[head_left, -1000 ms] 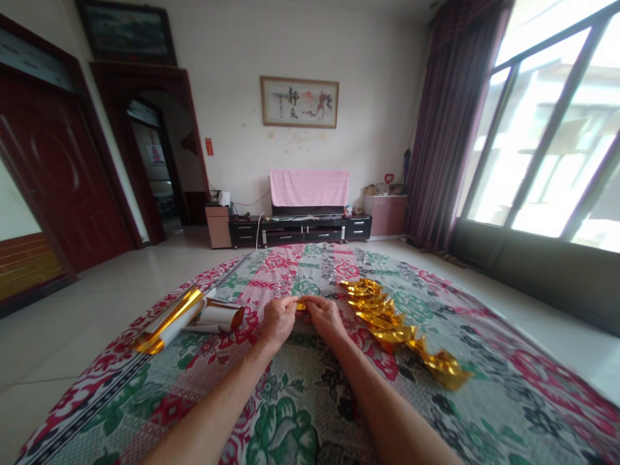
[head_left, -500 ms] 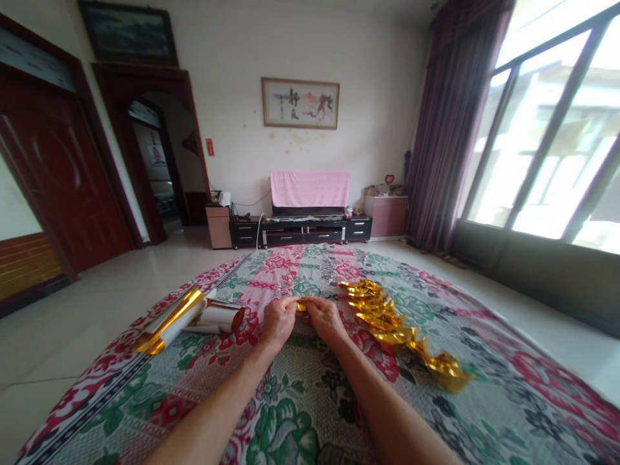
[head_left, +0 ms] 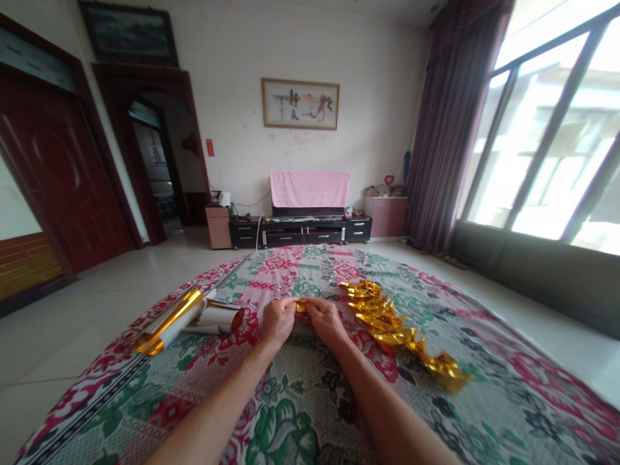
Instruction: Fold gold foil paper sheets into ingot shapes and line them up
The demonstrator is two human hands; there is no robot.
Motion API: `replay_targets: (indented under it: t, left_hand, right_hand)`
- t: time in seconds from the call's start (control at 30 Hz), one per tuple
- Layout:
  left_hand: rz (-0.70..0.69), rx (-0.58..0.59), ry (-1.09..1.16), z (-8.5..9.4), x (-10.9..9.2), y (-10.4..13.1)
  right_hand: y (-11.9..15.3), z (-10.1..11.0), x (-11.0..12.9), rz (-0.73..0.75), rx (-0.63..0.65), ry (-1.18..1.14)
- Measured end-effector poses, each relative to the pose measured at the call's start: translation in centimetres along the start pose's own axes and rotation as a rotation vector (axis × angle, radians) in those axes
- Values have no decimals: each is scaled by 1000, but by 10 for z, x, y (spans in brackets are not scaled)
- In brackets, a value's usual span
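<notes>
Between my two hands is a small folded piece of gold foil paper, mostly covered by the fingers. My left hand pinches its left end, and my right hand pinches the right end. Both are closed, with thumbs and fingertips nearly meeting over the paper. To the right, several folded gold paper ingots lie in a slanting row on the flowered cloth. Left of my hands lie loosely rolled gold-and-white foil sheets.
Beyond the cloth's far edge stands a low black TV cabinet, with a pink towel draped above it. A purple curtain hangs by the window at right. On the left is a dark red door.
</notes>
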State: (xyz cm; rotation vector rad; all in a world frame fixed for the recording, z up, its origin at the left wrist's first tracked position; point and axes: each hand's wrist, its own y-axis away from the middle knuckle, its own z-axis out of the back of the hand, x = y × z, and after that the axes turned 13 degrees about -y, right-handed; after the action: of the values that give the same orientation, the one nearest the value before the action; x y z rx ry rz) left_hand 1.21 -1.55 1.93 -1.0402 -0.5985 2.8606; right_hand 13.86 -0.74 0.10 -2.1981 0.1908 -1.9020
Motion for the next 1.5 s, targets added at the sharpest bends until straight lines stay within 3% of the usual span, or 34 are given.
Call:
replay_targets:
  t: [0.6,0.8,1.0,1.2,1.37,1.5]
  left_hand:
    - [-11,19,132,-5,6,-6]
    - [10,31,181,1,3,-7]
    - [-19,3,71,10,0,-3]
    - [75,69,108,17,-5,-1]
    - [82,111,164,11,0,-2]
    - [46,72,114,4,6,-4]
  right_hand:
    - [-1,0,3,-36,-14,-70]
    - [2,-3,9,-42,-44,-39]
    - [1,-3,6,16,-108,62]
    - [3,-6,12,-26,-141,20]
    - [6,-7,17,-30,-154,17]
    - [7,-7,16,-18,-155,46]
